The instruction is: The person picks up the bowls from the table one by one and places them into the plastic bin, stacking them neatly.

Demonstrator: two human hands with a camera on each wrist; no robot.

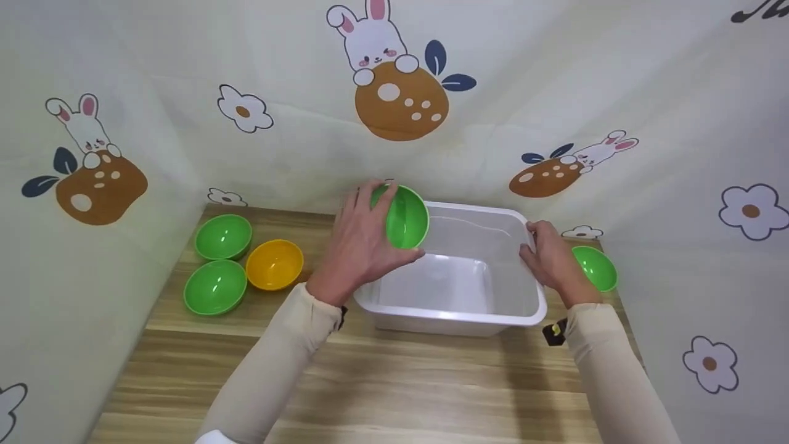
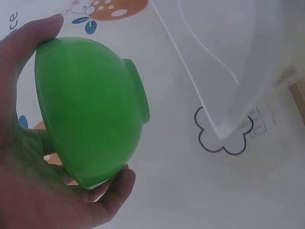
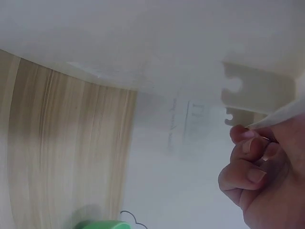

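My left hand (image 1: pixel 363 240) grips a green bowl (image 1: pixel 408 219) by its rim, tilted on its side over the left part of a white plastic basin (image 1: pixel 456 319). In the left wrist view the green bowl (image 2: pixel 90 109) shows its outside and foot ring, with thumb and fingers at opposite sides of the rim. My right hand (image 1: pixel 551 259) holds the basin's right rim. The right wrist view shows the right hand (image 3: pixel 259 167) with fingers curled at the edge of the basin (image 3: pixel 143 43). Inside, the basin holds nothing visible.
Left of the basin, two green bowls (image 1: pixel 223 237) and an orange bowl (image 1: pixel 275 265) stand together on the wooden table (image 1: pixel 370 388). Another green bowl (image 1: pixel 595 269) stands to the right, partly behind the right wrist. A printed curtain (image 1: pixel 296 154) hangs around the table's back and sides.
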